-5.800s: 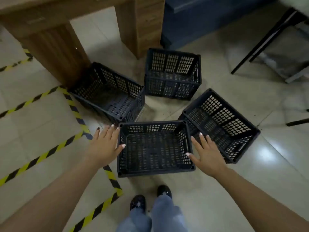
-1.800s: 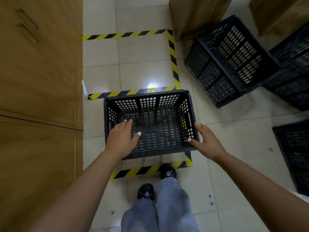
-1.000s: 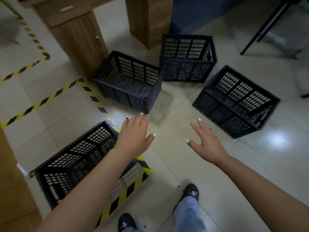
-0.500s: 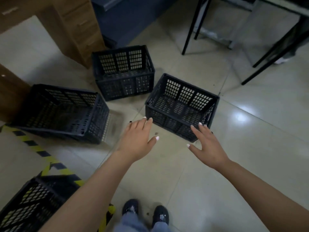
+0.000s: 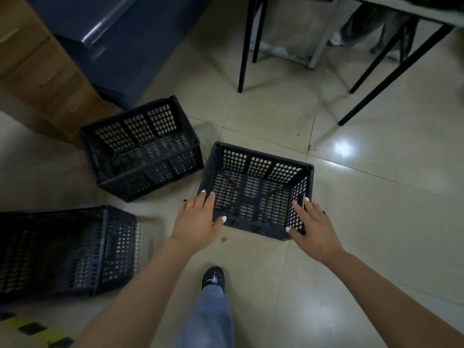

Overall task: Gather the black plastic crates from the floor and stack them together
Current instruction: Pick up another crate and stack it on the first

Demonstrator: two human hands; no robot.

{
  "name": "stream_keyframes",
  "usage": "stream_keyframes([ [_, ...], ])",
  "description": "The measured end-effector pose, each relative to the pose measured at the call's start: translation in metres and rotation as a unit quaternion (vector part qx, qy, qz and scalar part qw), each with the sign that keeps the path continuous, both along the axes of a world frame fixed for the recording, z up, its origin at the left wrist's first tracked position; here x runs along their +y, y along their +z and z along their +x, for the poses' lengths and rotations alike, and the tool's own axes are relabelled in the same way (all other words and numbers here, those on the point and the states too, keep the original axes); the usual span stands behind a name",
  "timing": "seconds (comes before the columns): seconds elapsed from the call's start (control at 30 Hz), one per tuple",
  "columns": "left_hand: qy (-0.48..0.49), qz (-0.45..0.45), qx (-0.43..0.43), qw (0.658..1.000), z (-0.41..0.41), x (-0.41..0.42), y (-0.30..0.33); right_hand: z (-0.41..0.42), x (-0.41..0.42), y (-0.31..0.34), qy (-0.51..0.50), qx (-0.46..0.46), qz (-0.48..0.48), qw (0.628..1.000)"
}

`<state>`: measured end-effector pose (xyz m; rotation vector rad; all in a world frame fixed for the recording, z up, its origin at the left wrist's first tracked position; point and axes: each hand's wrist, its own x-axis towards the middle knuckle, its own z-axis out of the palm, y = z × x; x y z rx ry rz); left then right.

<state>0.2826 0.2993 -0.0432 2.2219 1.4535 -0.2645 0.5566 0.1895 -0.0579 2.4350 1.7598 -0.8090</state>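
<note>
Three black plastic crates stand open side up on the tiled floor. The nearest crate (image 5: 253, 194) is right in front of me. My left hand (image 5: 198, 219) lies against its near left corner, fingers straight along the left wall and thumb at the near rim. My right hand (image 5: 313, 227) rests at its near right corner, fingers spread over the right wall. Neither hand has closed around the rim. A second crate (image 5: 143, 151) sits behind it to the left. A third crate (image 5: 62, 249) is at the left edge, partly cut off.
A wooden cabinet (image 5: 37, 71) and a dark blue cabinet (image 5: 120, 38) stand at the back left. Black table legs (image 5: 244, 46) and another person's legs (image 5: 359, 23) are at the back right. Yellow-black floor tape (image 5: 32, 327) is at the bottom left. My shoe (image 5: 213, 277) is below the crate.
I set one crate down inside the taped area, then turned right. Both hands have since reached forward from mid-air to the near corners of the right-hand crate.
</note>
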Motion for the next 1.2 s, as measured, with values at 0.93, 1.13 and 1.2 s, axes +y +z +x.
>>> stream_keyframes([
  [0.93, 0.054, -0.022, 0.094, 0.994, 0.097, 0.208, -0.34, 0.159, 0.102, -0.323, -0.12, -0.084, -0.088, 0.985],
  [1.13, 0.069, 0.02, 0.097, 0.993, 0.102, 0.208, -0.371, 0.169, 0.095, -0.358, -0.137, -0.07, -0.061, 0.986],
  [1.2, 0.085, 0.023, 0.1, 0.991, 0.105, 0.209, -0.375, 0.166, 0.094, -0.361, -0.148, -0.068, -0.049, 0.985],
])
